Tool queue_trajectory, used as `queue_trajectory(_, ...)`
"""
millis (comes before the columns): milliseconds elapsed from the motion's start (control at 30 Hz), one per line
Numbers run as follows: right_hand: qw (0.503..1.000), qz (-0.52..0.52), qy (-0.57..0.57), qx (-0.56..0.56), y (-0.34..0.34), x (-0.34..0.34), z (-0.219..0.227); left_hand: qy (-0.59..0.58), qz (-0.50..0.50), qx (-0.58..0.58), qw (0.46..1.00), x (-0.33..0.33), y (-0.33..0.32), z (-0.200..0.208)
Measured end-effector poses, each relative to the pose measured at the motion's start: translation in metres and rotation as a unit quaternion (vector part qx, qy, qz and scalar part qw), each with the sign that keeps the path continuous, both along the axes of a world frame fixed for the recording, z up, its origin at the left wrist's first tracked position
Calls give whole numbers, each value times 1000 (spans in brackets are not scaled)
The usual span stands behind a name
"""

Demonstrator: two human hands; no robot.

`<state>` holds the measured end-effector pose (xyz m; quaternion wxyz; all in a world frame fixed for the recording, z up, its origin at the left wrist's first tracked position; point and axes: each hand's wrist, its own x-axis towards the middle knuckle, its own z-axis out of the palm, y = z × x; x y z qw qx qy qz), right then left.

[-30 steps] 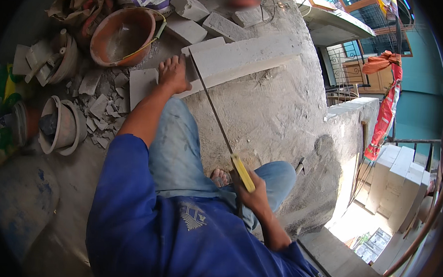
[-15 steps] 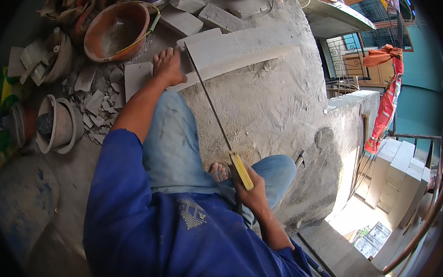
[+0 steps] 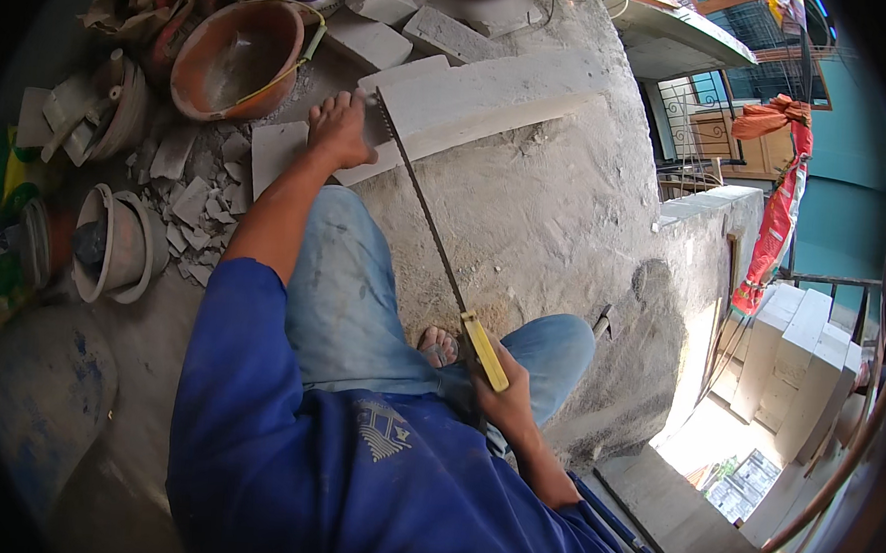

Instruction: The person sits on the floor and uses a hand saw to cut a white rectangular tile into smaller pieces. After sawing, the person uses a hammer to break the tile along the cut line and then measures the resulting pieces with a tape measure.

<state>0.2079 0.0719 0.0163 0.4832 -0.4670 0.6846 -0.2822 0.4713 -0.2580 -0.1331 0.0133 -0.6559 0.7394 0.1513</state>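
Note:
A long pale grey lightweight block point(image 3: 493, 94) lies on the rough ledge before me, beside another pale block point(image 3: 279, 148) at its left end. My left hand point(image 3: 340, 136) rests on the pale blocks at that end, fingers spread and pressed down. In my right hand point(image 3: 505, 385), close to my knee, is the yellow handle of a hand saw point(image 3: 426, 211). The saw's long thin toothed blade slants away to the upper left, its far end against the long block near my left hand. My right fingers are wrapped round the handle and partly hidden.
Broken block chips point(image 3: 194, 203) lie left of my knee. An orange-brown basin point(image 3: 188, 73), stacked tubs point(image 3: 113, 259) and loose blocks point(image 3: 446, 34) stand around the far left. A hammer-like tool point(image 3: 602, 323) lies right of my knee. More white blocks point(image 3: 796, 335) are stacked at right.
The saw has drawn back slightly toward me, and its blade has turned a little so the teeth show more. My left hand stays in place on the blocks.

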Motion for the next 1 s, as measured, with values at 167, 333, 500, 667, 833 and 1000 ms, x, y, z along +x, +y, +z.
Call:
queue_trajectory(167,997,53,53,15,-93,22,-74,-16,15,27,999,-6,-2,1)
queue_trajectory(333,998,56,21,-25,-98,27,-76,-10,4,70,997,-1,6,-3)
queue_trajectory(500,999,43,28,11,-13,-6,-28,1,-4,30,1000,6,-8,1)
queue_trajectory(667,997,53,48,-40,-122,32,-90,-16,12,36,999,-3,-11,1)
queue_trajectory(833,997,67,37,-2,-115,36,-75,-24,7,33,999,7,-3,-1)
queue_trajectory(1000,1000,17,13,11,-8,-2,-28,1,-2,55,999,3,-12,7)
